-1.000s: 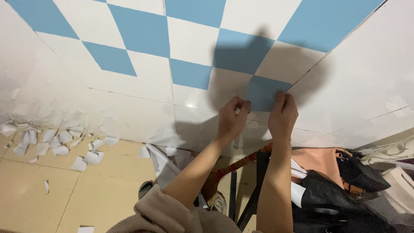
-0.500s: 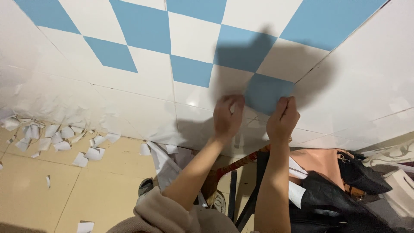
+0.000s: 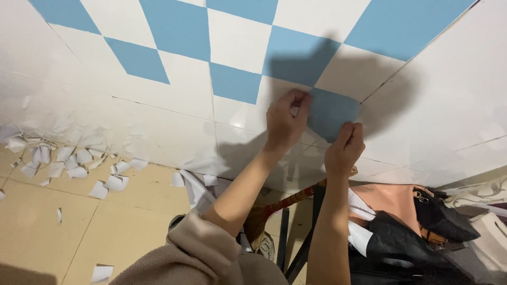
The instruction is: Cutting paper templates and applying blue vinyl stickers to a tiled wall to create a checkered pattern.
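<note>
Blue square sticker (image 3: 331, 112) lies against the white wall tile (image 3: 237, 119), beside the room corner. My left hand (image 3: 285, 120) pinches its left edge; my right hand (image 3: 344, 149) grips its lower edge. White paper scraps (image 3: 79, 169) litter the beige floor (image 3: 47, 232) below.

No packages, signs or screens — only a blue sticker sheet and torn paper scraps.

The blue square sticker (image 3: 331, 112) lies tilted on the white tiled wall; white backing scraps (image 3: 79, 169) litter the tan floor — lower left.
</note>
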